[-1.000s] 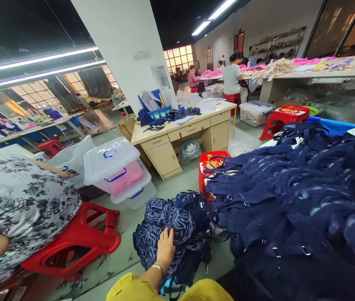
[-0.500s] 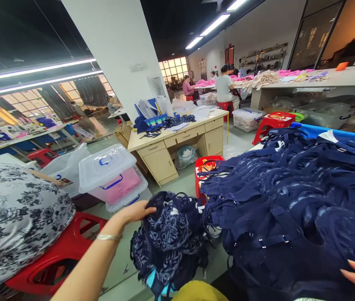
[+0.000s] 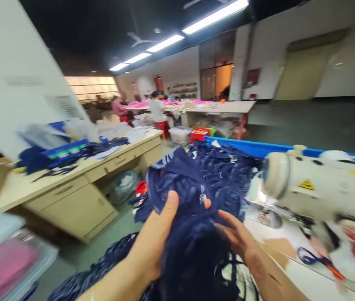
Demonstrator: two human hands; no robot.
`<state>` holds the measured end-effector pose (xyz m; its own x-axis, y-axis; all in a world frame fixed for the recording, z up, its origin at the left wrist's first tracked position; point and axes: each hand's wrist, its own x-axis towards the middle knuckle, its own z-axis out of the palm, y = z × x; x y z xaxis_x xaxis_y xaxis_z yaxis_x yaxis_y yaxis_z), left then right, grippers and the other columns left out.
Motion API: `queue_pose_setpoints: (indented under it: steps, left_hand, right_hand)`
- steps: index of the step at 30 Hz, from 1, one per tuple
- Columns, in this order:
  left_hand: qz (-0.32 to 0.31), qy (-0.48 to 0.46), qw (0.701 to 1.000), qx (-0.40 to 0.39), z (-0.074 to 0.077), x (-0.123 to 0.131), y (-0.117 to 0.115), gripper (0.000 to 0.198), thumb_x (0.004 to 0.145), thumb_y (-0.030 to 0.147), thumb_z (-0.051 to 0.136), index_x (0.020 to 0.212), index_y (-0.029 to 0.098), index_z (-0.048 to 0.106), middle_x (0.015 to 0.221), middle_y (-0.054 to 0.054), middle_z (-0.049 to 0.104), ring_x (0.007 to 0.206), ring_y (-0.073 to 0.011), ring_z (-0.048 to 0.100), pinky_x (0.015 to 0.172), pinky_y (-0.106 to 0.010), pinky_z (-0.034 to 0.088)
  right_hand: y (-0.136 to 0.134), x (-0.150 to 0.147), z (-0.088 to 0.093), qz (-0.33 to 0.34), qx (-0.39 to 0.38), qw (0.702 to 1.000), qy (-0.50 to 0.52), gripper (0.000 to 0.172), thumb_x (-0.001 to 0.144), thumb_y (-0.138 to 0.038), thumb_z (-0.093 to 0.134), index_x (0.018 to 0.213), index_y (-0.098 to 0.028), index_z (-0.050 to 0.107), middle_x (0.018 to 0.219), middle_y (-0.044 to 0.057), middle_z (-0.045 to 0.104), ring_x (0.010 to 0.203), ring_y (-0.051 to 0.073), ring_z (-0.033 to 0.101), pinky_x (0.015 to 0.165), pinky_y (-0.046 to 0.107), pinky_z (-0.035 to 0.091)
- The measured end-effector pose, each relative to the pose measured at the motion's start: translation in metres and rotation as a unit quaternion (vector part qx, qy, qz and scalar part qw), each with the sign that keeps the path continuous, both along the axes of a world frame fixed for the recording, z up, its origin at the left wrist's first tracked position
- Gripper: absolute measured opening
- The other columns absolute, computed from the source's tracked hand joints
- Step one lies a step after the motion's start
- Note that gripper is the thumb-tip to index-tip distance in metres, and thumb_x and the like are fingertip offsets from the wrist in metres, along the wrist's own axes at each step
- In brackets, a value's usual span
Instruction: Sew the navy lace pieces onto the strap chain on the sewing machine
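A navy bra (image 3: 177, 175) is held up in front of me, its dark lower part (image 3: 196, 255) hanging toward me, blurred by motion. My left hand (image 3: 157, 234) is closed on its left side, thumb on top. At the other side my right hand (image 3: 243, 240) has its fingertips at the fabric's edge, partly hidden by it; they seem to pinch it. Behind lies a heap of navy bras (image 3: 227, 171) on the sewing table. Below my left forearm is another dark pile (image 3: 102, 267).
A white sewing machine (image 3: 305, 179) with its lamp lit stands at right, scissors (image 3: 318, 259) with an orange part before it. A blue bin edge (image 3: 252, 146) runs behind. A cream desk (image 3: 80, 179) and clear tubs (image 3: 17, 255) stand left. Seated people (image 3: 157, 108) work farther back.
My view has swung right, bringing the sewing machine in. My left hand has gone from the patterned pile to in front of me with a bra; my right hand has come in to it.
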<state>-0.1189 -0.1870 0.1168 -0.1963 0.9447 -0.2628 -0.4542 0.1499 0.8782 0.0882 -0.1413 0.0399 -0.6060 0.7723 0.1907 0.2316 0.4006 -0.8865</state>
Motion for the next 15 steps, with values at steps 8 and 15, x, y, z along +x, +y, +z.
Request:
queue_pose_setpoints:
  steps: [8,15]
  left_hand:
    - [-0.021,0.050,0.995,0.089,-0.076,0.074,0.117,0.066,0.083,0.020,0.057,0.143,0.025,0.029,0.135,-0.009,0.054,0.109,-0.0230,0.063,0.090,-0.039,0.054]
    - [-0.060,0.439,0.862,0.247,-0.095,0.085,0.206,0.049,0.078,-0.001,0.033,0.116,0.015,0.060,0.128,-0.009,0.060,0.120,-0.0187,0.054,0.109,-0.038,0.036]
  right_hand:
    - [0.016,0.063,-0.026,-0.122,-0.056,0.984,-0.113,0.057,0.093,-0.053,0.039,0.146,-0.034,0.031,0.148,-0.003,0.032,0.138,0.021,0.027,0.112,0.043,0.025]
    - [0.053,0.084,-0.056,-0.128,0.025,0.952,-0.277,0.053,0.092,-0.032,0.034,0.145,-0.022,0.037,0.126,0.010,0.059,0.113,0.026,0.057,0.093,0.039,0.047]
